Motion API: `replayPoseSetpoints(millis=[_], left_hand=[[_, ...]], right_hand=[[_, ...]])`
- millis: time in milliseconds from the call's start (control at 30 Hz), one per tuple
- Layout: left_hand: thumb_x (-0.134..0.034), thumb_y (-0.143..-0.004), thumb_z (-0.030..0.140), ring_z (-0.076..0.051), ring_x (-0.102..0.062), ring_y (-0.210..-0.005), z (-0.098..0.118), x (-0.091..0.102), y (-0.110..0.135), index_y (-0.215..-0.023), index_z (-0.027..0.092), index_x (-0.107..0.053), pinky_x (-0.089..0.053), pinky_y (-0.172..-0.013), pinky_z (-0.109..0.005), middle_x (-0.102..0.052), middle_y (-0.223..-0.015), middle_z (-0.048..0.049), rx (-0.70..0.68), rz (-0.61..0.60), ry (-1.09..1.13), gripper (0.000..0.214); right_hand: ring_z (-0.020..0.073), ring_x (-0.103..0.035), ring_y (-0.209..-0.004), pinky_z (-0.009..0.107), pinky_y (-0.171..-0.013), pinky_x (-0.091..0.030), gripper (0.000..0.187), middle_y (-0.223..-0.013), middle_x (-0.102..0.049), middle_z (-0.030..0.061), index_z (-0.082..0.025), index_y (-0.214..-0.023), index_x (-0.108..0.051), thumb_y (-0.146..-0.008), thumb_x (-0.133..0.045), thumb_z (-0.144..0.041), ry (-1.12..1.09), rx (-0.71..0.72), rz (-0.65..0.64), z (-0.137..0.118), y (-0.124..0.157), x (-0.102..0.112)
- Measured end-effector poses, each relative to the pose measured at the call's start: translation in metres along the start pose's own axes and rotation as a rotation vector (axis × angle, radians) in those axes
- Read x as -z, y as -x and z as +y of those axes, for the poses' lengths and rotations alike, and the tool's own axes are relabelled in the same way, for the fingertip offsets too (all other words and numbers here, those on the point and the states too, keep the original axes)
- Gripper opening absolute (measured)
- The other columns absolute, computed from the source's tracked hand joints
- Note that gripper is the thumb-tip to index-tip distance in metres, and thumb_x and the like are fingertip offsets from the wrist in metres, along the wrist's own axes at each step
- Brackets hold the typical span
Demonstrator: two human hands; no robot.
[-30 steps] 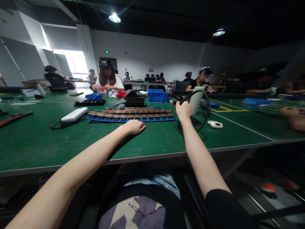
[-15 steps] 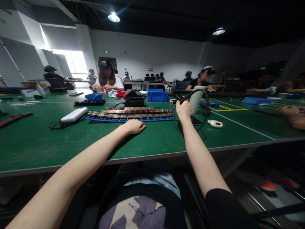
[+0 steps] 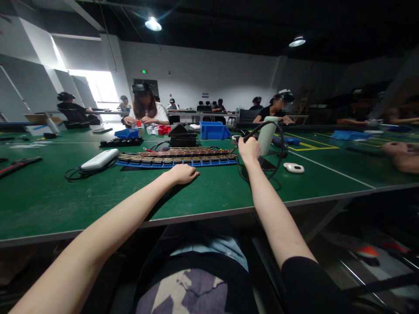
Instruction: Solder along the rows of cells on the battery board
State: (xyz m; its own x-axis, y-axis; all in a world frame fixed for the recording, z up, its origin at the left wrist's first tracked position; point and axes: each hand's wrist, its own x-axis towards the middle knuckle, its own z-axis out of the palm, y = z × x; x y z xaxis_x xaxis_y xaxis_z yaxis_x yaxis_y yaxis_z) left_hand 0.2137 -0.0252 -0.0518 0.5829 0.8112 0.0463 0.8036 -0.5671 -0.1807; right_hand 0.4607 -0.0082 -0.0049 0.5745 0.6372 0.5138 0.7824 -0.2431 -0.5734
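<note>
My right hand (image 3: 249, 150) is closed around a soldering iron, mostly hidden by the fingers. Its thin tip (image 3: 234, 150) points left to the right end of a long, slightly curved blue rack (image 3: 176, 163) lined with brass-coloured strips. From the hand a black cable (image 3: 282, 150) loops to the right, in front of a pale green cylinder (image 3: 266, 137). On the table, just before the rack's front edge, my left hand (image 3: 183, 173) rests with fingers curled under. Whether anything is inside it is hidden.
A white oblong case (image 3: 100, 159) with a dark cord lies left of the rack. Behind stand a black box (image 3: 182, 136) and a blue bin (image 3: 214, 131). A small cream device (image 3: 293, 168) sits at right. A co-worker's hand (image 3: 401, 155) reaches in from the right edge.
The whole view has shifted slightly. Both hands keep about the same place relative to the rack, and the right hand still holds the soldering iron.
</note>
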Motion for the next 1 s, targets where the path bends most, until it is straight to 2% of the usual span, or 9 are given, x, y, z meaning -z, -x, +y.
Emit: replayPoseSetpoints(millis=[467, 1000], left_hand=[[-0.024, -0.093, 0.046, -0.025, -0.065, -0.089, -0.0006, -0.0006, 0.0004, -0.096, 0.016, -0.065, -0.047, -0.073, -0.031, -0.069, -0.093, -0.0136, -0.006, 0.001, -0.015, 0.051], [-0.023, -0.093, 0.045, -0.026, -0.065, -0.090, -0.0004, -0.0010, -0.0002, -0.098, 0.015, -0.065, -0.047, -0.073, -0.032, -0.069, -0.095, -0.0141, -0.021, 0.007, -0.030, 0.051]], right_hand=[[0.0296, -0.064, -0.093, 0.040, -0.081, -0.047, 0.040, -0.096, -0.066, 0.0196, -0.010, -0.106, -0.060, -0.086, -0.042, -0.040, 0.008, -0.021, 0.013, 0.0010, -0.0005, 0.0021], [0.0298, -0.064, -0.092, 0.040, -0.080, -0.048, 0.039, -0.093, -0.067, 0.0180, -0.011, -0.105, -0.061, -0.086, -0.042, -0.039, -0.012, 0.014, 0.010, 0.0019, 0.0004, -0.0023]])
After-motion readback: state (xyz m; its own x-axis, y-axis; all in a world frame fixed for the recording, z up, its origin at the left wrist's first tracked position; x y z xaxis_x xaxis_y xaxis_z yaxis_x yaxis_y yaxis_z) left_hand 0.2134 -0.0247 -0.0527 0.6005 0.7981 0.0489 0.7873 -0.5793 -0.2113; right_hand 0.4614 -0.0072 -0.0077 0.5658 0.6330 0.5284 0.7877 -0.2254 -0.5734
